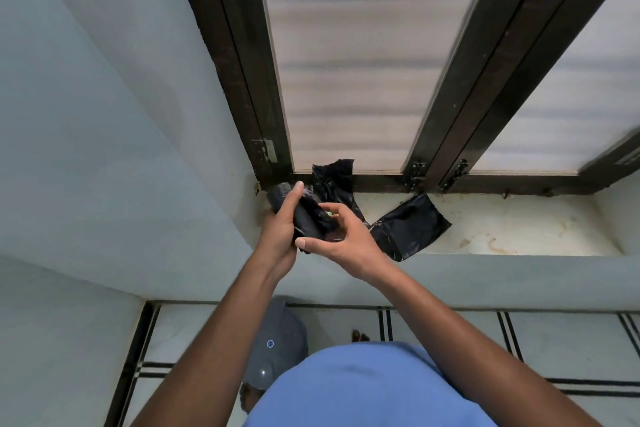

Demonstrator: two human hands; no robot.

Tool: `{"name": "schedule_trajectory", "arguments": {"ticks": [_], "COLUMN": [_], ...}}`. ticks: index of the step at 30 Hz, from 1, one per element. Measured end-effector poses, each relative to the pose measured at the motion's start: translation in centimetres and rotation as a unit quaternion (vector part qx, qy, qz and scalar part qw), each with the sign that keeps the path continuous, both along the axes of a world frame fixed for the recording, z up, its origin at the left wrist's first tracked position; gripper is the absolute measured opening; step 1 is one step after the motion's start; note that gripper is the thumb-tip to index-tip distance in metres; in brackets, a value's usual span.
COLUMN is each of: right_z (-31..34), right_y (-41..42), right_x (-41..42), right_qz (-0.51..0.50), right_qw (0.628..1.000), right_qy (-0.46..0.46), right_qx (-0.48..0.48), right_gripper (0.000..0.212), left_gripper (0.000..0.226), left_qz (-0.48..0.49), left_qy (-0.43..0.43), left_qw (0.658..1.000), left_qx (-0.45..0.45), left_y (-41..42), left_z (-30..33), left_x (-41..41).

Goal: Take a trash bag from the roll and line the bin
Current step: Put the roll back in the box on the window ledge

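Down by my feet the grey bin (277, 347) waits unlined; up on the sill (519, 229), my left hand (282, 222) wraps the bag roll (304, 215), my right hand (341, 236) loosely curled at its edge. Unrolled bags (410, 225) trail farther back, so a careless tug risks tearing mid-bag.

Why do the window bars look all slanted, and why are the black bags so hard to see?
Head view: the wide-angle lens fans the window frame outward, so straight bars lean. Soft daylight comes through the frosted panes, leaving faint shadows on the wall. The black roll between the left hand and right hand shows almost no detail, only small shiny glints.
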State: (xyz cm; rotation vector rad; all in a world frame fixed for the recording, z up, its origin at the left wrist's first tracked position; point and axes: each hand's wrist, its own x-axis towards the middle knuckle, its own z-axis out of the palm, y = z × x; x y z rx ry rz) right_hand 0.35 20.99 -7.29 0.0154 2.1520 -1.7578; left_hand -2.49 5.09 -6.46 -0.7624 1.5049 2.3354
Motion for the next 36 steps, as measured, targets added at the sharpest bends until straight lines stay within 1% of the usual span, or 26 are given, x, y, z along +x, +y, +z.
{"name": "schedule_trajectory", "arguments": {"ticks": [2, 3, 5, 7, 10, 12, 14, 16, 18, 20, 22, 24, 27, 28, 29, 33, 34, 36], "right_z": [-0.4, -0.5, -0.9, -0.9, 0.0, 0.8, 1.3, 1.5, 1.5, 1.6, 1.8, 2.2, 3.3, 3.5, 3.6, 3.4, 3.4, 3.4], "right_y": [0.1, 0.1, 0.4, 1.1, 2.5, 3.3, 3.6, 3.7, 3.5, 2.9, 1.9, 0.6, -0.9, -1.3, -1.7, -2.1, -2.1, -2.1], "right_x": [-0.2, -0.3, -0.5, -0.9, -1.6, -1.9, -2.2, -2.6, -2.9, -3.0, -3.0, -2.9, -2.9, -2.9, -2.9, -2.8, -2.8, -3.1], "right_qz": [-0.007, -0.005, -0.01, -0.012, -0.002, 0.013, 0.027, 0.033, 0.033, 0.029, 0.009, -0.019, -0.01, -0.007, -0.012, -0.044, -0.042, -0.03], "right_qw": [1.0, 1.0, 1.0, 0.999, 0.995, 0.99, 0.987, 0.986, 0.985, 0.984, 0.981, 0.975, 0.974, 0.973, 0.972, 0.961, 0.959, 0.963], "right_qy": [0.01, 0.014, 0.02, 0.017, -0.013, -0.034, -0.047, -0.05, -0.046, -0.051, -0.072, -0.126, -0.19, -0.2, -0.205, -0.203, -0.202, -0.195], "right_qx": [0.004, 0.009, 0.009, -0.024, -0.095, -0.134, -0.154, -0.156, -0.16, -0.171, -0.182, -0.182, -0.123, -0.111, -0.114, -0.185, -0.192, -0.186], "right_gripper": [0.075, 0.071, 0.063, 0.052, 0.037, 0.029, 0.025, 0.022, 0.018, 0.021, 0.035, 0.048, 0.065, 0.066, 0.062, 0.04, 0.039, 0.041], "left_gripper": [0.066, 0.065, 0.059, 0.054, 0.059, 0.054, 0.042, 0.029, 0.02, 0.016, 0.015, 0.015, 0.021, 0.025, 0.028, 0.032, 0.031, 0.022], "left_qz": [0.021, 0.028, 0.038, 0.035, -0.024, -0.097, -0.167, -0.179, -0.153, -0.131, -0.121, -0.122, -0.134, -0.139, -0.148, -0.165, -0.174, -0.196], "left_qy": [0.005, 0.007, 0.011, 0.012, 0.011, 0.016, 0.032, 0.052, 0.062, 0.075, 0.091, 0.104, 0.122, 0.129, 0.134, 0.147, 0.151, 0.154], "left_qw": [0.999, 0.998, 0.999, 0.999, 0.998, 0.992, 0.979, 0.975, 0.981, 0.985, 0.985, 0.981, 0.973, 0.971, 0.968, 0.963, 0.961, 0.947], "left_qx": [0.046, 0.047, 0.015, -0.024, -0.054, -0.079, -0.116, -0.123, -0.098, -0.08, -0.082, -0.105, -0.142, -0.149, -0.155, -0.152, -0.155, -0.203], "left_y": [0.5, 0.6, 0.7, 0.1, -2.0, -3.7, -5.1, -6.2, -7.0, -7.6, -8.2, -8.8, -9.7, -9.9, -10.3, -11.8, -12.2, -12.3], "left_z": [0.1, 0.1, 0.5, 0.9, 1.2, 1.6, 1.9, 1.8, 1.8, 1.8, 2.0, 2.1, 2.5, 2.6, 2.7, 2.4, 2.3, 3.0], "left_x": [-0.1, -0.1, 0.0, 0.4, 1.0, 1.6, 2.1, 2.5, 2.8, 3.1, 3.4, 3.7, 4.2, 4.3, 4.4, 4.6, 4.7, 4.8]}}
